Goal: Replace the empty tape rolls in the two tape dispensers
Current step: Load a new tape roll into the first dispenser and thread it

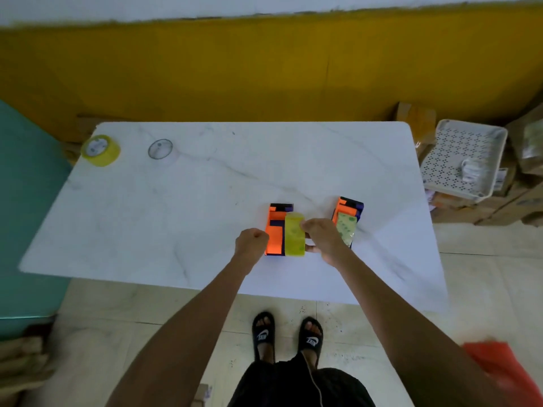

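Note:
Two orange and purple tape dispensers stand near the front of the white marble table. The left dispenser carries a yellow tape roll. My right hand grips that roll from its right side. My left hand is a closed fist pressed against the left dispenser's left side. The right dispenser holds a pale greenish tape roll, partly hidden behind my right hand. At the table's far left corner lie a full yellow tape roll and a thin empty roll core.
A white perforated plastic tray rests on cardboard boxes to the right of the table. A teal surface borders the table's left side. A yellow wall runs behind. My sandalled feet stand on the tiled floor below the table's front edge.

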A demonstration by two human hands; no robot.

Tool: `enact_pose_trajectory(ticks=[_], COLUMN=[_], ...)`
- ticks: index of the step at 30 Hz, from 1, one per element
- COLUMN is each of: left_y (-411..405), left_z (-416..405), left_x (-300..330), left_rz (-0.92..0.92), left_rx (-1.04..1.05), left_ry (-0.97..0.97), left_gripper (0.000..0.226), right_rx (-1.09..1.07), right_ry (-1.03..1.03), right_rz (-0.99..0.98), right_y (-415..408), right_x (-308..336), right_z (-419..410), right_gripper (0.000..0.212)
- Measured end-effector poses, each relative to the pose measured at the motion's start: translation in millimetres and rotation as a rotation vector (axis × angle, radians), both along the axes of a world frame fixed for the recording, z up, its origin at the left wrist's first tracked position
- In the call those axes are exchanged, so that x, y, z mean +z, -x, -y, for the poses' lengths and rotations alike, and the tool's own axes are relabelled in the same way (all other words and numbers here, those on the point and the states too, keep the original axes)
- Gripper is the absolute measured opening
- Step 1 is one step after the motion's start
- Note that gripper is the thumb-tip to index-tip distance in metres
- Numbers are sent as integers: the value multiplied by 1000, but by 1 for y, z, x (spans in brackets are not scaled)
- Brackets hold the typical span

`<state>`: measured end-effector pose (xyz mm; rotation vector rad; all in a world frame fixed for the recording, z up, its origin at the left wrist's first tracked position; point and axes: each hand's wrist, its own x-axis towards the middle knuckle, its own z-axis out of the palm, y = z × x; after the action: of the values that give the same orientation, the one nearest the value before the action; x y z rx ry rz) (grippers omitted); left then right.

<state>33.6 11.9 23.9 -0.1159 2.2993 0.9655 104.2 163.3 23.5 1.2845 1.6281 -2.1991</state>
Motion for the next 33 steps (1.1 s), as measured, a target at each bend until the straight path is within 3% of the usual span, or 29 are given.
enact_pose_trajectory(ticks=[8,12,19,28,31,33], left_y=[22,30,26,7,8,9], left_z=[-4,-8,-12,-1,1,4], left_x=[-12,-13,-11,-22,-29,-32], left_rz=[42,118,145,72,43,16], left_rx=[88,121,156,28,-5,-36], left_ry=[-123,-181,-187,-194,-193,-192], left_gripper=[15,27,17,22,23,27], right_rx=[-28,-34,-27,-43,-40,6], right_ry=[-24,-53,-53,-34,-12,-103], right_rz=[-3,15,-14,90,164,144], right_y=[12,18,25,28,33,35], right_x=[-10,-15,-24,-38,-35,-32], right_z=[12,17,28,34,30,27], right_gripper=[26,23,10,8,17,20])
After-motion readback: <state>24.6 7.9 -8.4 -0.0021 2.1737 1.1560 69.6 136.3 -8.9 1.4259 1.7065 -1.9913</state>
